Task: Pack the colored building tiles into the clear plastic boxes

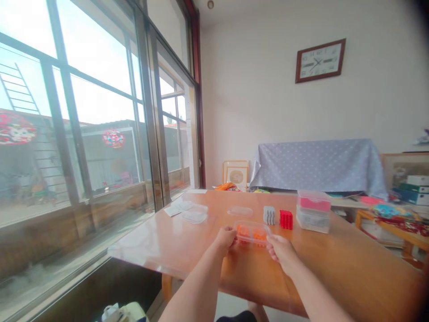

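Head view, left hand (228,237) pinches one end of a clear container (250,230), right hand (280,250) clasps the other, orange pieces (260,236) glow through it, over the wooden table (321,277), red block (286,219) and grey block (269,215) stand beyond, clock (321,61) high behind.

Set on the person's head, above the near side of the wooden table (362,268). Looks forward and a little downward, toward the pale wall (248,98) with the wall clock (318,61). Placed near to left hand (228,237) and right hand (280,251), but well apart from this wall.
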### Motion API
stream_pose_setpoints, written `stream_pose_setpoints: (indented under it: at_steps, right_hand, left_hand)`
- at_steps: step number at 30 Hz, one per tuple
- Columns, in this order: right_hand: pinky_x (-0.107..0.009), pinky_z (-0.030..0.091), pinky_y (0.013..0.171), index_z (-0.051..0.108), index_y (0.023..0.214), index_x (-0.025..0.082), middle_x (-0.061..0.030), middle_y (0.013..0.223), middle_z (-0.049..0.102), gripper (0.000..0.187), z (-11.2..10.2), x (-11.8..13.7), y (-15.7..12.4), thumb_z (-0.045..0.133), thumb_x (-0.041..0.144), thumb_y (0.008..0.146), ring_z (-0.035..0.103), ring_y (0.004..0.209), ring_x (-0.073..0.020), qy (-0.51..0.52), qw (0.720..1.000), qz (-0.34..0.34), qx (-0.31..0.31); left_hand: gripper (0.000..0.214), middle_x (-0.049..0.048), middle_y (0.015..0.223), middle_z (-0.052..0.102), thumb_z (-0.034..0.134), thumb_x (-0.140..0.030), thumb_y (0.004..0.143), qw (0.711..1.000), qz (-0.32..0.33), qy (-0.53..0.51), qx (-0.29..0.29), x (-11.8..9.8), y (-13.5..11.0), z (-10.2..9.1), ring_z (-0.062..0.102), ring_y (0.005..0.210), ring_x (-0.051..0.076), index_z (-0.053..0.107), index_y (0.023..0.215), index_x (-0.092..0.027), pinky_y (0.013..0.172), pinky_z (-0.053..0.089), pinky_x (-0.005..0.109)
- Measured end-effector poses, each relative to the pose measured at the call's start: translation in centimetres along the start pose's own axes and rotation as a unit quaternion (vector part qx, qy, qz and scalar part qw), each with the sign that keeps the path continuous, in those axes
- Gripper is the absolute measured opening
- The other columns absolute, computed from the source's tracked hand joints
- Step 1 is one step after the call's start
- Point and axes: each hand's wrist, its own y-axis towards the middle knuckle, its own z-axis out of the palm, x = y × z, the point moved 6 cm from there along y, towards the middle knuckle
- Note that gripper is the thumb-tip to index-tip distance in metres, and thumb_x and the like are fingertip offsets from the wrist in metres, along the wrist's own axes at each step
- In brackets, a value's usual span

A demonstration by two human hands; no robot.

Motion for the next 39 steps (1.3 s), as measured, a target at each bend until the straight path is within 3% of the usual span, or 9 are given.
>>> stream_pose_setpoints:
  at_steps: [3, 6, 11, 16, 20, 23, 28, 32, 39]
  right_hand:
    - [-0.019, 0.027, 0.04, 0.058, 0.088, 0.019, 0.0047, 0.057, 0.053, 0.029, -1.4, -0.3, -0.8, 0.063, 0.046, 0.079, 0.042, 0.041, -0.008, 0.019, 0.999, -0.001, -0.027]
    - [-0.018, 0.027, 0.039, 0.058, 0.087, 0.019, 0.0048, 0.056, 0.052, 0.031, -3.8, -0.8, -1.3, 0.062, 0.049, 0.08, 0.042, 0.041, -0.0075, 0.041, 0.997, -0.007, -0.061]
    - [-0.017, 0.028, 0.04, 0.057, 0.083, 0.019, 0.0067, 0.056, 0.05, 0.023, -9.4, -1.0, -1.2, 0.065, 0.039, 0.076, 0.044, 0.043, -0.0069, 0.073, 0.989, -0.032, -0.121]
    - [-0.017, 0.035, 0.042, 0.061, 0.089, 0.019, 0.0058, 0.059, 0.053, 0.029, -16.3, -0.8, -0.6, 0.068, 0.042, 0.073, 0.051, 0.048, -0.0085, 0.093, 0.976, -0.062, -0.185]
    - [-0.021, 0.048, 0.052, 0.063, 0.096, 0.018, 0.0023, 0.066, 0.062, 0.043, -21.5, -1.9, 1.0, 0.076, 0.046, 0.066, 0.061, 0.058, -0.0121, 0.13, 0.959, -0.065, -0.243]
    - [-0.024, 0.054, 0.058, 0.064, 0.099, 0.017, 0.0012, 0.068, 0.065, 0.049, -24.2, -2.8, 2.7, 0.078, 0.047, 0.063, 0.064, 0.063, -0.0135, 0.156, 0.95, -0.063, -0.263]
    - [-0.028, 0.059, 0.065, 0.062, 0.108, 0.018, -0.001, 0.076, 0.07, 0.058, -26.6, -3.2, 5.3, 0.082, 0.043, 0.06, 0.07, 0.072, -0.0168, 0.201, 0.939, -0.055, -0.275]
    - [-0.029, 0.061, 0.07, 0.061, 0.114, 0.017, -0.0026, 0.081, 0.072, 0.062, -27.1, -3.1, 6.8, 0.083, 0.041, 0.061, 0.072, 0.079, -0.019, 0.214, 0.936, -0.055, -0.275]
    - [-0.031, 0.061, 0.077, 0.057, 0.132, 0.013, -0.0063, 0.091, 0.075, 0.078, -26.5, -3.1, 7.6, 0.08, 0.045, 0.064, 0.074, 0.089, -0.0224, 0.231, 0.937, -0.061, -0.255]
  left_hand:
    - [0.021, -0.0036, 0.057, 0.052, 0.072, -0.026, 0.078, 1.0, 0.007, -0.005, 0.02, 0.1, -0.9, 1.2, 0.043, 0.043, 0.005, 0.053, 0.077, -0.017, 0.043, 0.024, 0.018]
    - [0.023, -0.0039, 0.06, 0.053, 0.07, -0.032, 0.081, 0.998, 0.018, -0.012, 0.052, 0.3, -1.2, 3.8, 0.043, 0.044, 0.005, 0.051, 0.079, -0.018, 0.044, 0.025, 0.018]
    - [0.029, -0.0023, 0.065, 0.056, 0.07, -0.04, 0.082, 0.994, 0.029, -0.032, 0.105, 1.1, -1.2, 10.1, 0.048, 0.048, 0.007, 0.052, 0.084, -0.018, 0.047, 0.029, 0.02]
    - [0.033, 0.001, 0.069, 0.059, 0.069, -0.047, 0.082, 0.984, 0.022, -0.061, 0.168, 2.3, -1.7, 17.0, 0.052, 0.052, 0.009, 0.056, 0.089, -0.017, 0.049, 0.035, 0.022]
    - [0.043, 0.0045, 0.082, 0.066, 0.074, -0.04, 0.076, 0.974, 0.013, -0.085, 0.208, 2.4, -1.7, 21.4, 0.061, 0.069, 0.013, 0.058, 0.109, -0.017, 0.062, 0.044, 0.023]
    - [0.054, 0.0071, 0.101, 0.068, 0.077, -0.038, 0.072, 0.965, 0.009, -0.097, 0.243, 2.0, -1.7, 23.9, 0.063, 0.086, 0.016, 0.058, 0.119, -0.018, 0.072, 0.046, 0.025]
    - [0.056, 0.0087, 0.132, 0.061, 0.075, -0.031, 0.074, 0.95, 0.009, -0.065, 0.304, 1.6, -1.2, 26.8, 0.06, 0.08, 0.011, 0.058, 0.127, -0.021, 0.065, 0.043, 0.022]
    - [0.063, 0.0081, 0.153, 0.043, 0.071, -0.03, 0.076, 0.952, 0.006, -0.003, 0.304, 1.6, -0.1, 27.4, 0.061, 0.079, 0.011, 0.053, 0.136, -0.025, 0.06, 0.042, 0.022]
    - [0.079, 0.0113, 0.154, 0.041, 0.072, -0.025, 0.076, 0.948, 0.006, 0.057, 0.313, 2.0, 0.5, 27.8, 0.062, 0.098, 0.017, 0.043, 0.149, -0.027, 0.07, 0.045, 0.024]
